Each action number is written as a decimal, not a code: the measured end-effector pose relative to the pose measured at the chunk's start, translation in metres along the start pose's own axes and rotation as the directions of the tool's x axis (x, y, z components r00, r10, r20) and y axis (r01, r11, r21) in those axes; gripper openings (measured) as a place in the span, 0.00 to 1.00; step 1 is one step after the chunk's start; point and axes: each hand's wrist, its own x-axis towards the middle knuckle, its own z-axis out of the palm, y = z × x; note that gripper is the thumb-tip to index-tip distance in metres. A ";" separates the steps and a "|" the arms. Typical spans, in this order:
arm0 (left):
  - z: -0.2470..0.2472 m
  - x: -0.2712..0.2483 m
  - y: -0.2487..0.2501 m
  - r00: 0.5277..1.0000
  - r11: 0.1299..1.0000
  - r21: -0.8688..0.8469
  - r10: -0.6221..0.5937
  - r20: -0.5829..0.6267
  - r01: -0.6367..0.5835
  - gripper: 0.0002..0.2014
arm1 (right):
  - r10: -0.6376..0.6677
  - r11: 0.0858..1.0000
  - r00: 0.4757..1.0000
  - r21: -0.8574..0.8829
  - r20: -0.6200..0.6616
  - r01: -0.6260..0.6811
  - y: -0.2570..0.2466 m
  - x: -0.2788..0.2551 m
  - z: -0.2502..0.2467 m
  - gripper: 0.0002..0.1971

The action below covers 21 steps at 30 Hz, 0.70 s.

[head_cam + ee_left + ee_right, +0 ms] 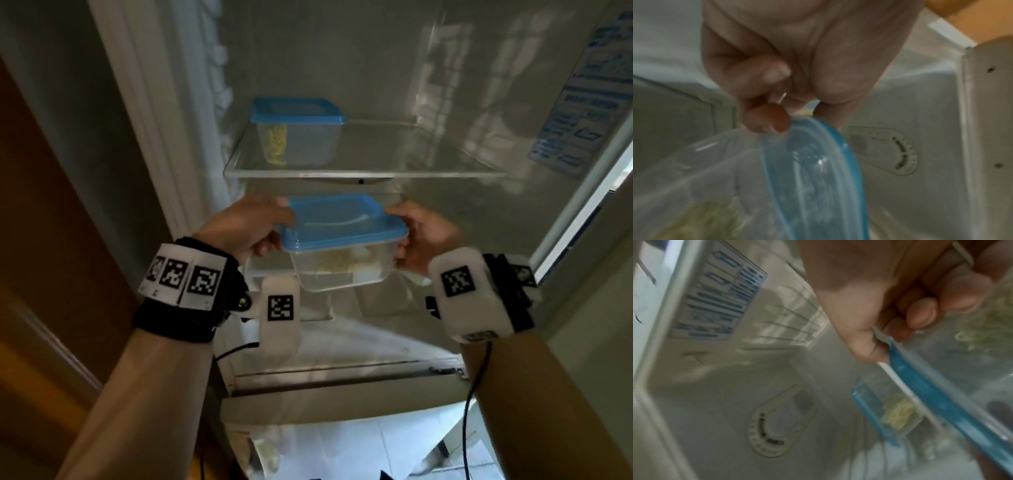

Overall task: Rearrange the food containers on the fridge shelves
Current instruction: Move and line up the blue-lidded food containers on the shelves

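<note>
A clear food container with a blue lid [339,236] and pale noodles inside hangs in front of the open fridge, below the glass shelf [428,173]. My left hand [255,228] grips its left end, thumb over the lid rim and fingers underneath. My right hand [412,233] grips the right end the same way. In the left wrist view the held container [793,175] fills the lower middle under my left hand [772,113]. The right wrist view has my right hand [900,324] pinching the lid edge of the held container [937,394]. A second blue-lidded container [296,132] stands on the glass shelf at the left; this second container [885,412] also shows behind the lid.
The fridge's left wall [191,137] runs close to my left hand. A blue label [582,102] is stuck on the right inner wall. A round dial [892,151] sits on the fridge wall. The right part of the glass shelf holds nothing. A drawer front [342,383] lies below.
</note>
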 end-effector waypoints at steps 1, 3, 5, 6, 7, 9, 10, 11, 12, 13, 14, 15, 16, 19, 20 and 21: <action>0.000 0.009 -0.007 0.999 0.999 0.038 -0.020 -0.026 0.021 0.13 | 0.019 1.000 1.000 -0.011 -0.018 -0.019 0.005 0.009 0.001 0.16; 0.002 0.026 -0.018 0.995 0.995 0.072 -0.059 -0.081 0.065 0.22 | 0.010 0.999 0.999 -0.040 -0.051 -0.012 0.015 0.027 0.002 0.16; 0.005 0.041 -0.027 0.991 0.994 0.081 -0.064 -0.118 0.074 0.23 | -0.040 0.985 0.994 -0.173 -0.101 0.022 0.023 0.043 0.005 0.13; 0.008 0.049 -0.032 0.989 0.993 0.097 -0.046 -0.139 0.060 0.23 | -0.058 0.965 0.991 -0.260 -0.124 0.024 0.026 0.050 0.007 0.12; 0.010 0.057 -0.039 0.985 0.992 0.120 -0.017 -0.169 0.038 0.22 | -0.068 0.948 0.988 -0.318 -0.140 0.021 0.028 0.056 0.010 0.11; 0.012 0.071 -0.050 0.967 0.984 0.177 0.032 -0.254 0.013 0.21 | -0.050 0.951 0.987 -0.310 -0.152 0.000 0.033 0.069 0.015 0.10; 0.012 0.078 -0.055 0.955 0.977 0.214 0.051 -0.293 0.014 0.20 | -0.019 0.954 0.989 -0.298 -0.148 -0.026 0.035 0.074 0.016 0.08; 0.013 0.085 -0.060 0.943 0.968 0.249 0.065 -0.326 0.019 0.20 | 0.011 0.963 0.986 -0.263 -0.168 -0.056 0.037 0.079 0.017 0.08; 0.013 0.092 -0.065 0.934 0.960 0.278 0.077 -0.348 0.025 0.20 | 0.008 0.953 0.985 -0.296 -0.170 -0.059 0.038 0.082 0.019 0.08; 0.013 0.098 -0.069 0.928 0.956 0.293 0.080 -0.363 0.032 0.19 | 0.012 0.952 0.986 -0.299 -0.167 -0.062 0.041 0.086 0.021 0.08; 0.013 0.102 -0.073 0.925 0.954 0.296 0.075 -0.372 0.042 0.19 | 0.017 0.969 0.986 -0.241 -0.165 -0.057 0.044 0.089 0.022 0.08; 0.014 0.106 -0.077 0.922 0.954 0.294 0.067 -0.381 0.052 0.18 | 0.009 0.982 0.984 -0.182 -0.175 -0.041 0.049 0.094 0.024 0.07; 0.015 0.108 -0.078 0.919 0.953 0.298 0.066 -0.388 0.058 0.18 | 0.010 0.991 0.983 -0.131 -0.182 -0.034 0.051 0.098 0.025 0.03; 0.014 0.112 -0.080 0.920 0.932 0.353 0.068 -0.385 0.079 0.20 | 0.012 1.000 0.982 -0.026 -0.188 -0.018 0.053 0.111 0.029 0.16; 0.013 0.112 -0.079 0.926 0.918 0.386 0.063 -0.373 0.093 0.21 | -0.003 0.999 0.985 -0.049 -0.171 -0.006 0.051 0.113 0.031 0.19; 0.013 0.113 -0.078 0.934 0.896 0.430 0.057 -0.353 0.108 0.22 | -0.014 0.995 0.990 -0.097 -0.141 0.001 0.050 0.116 0.034 0.21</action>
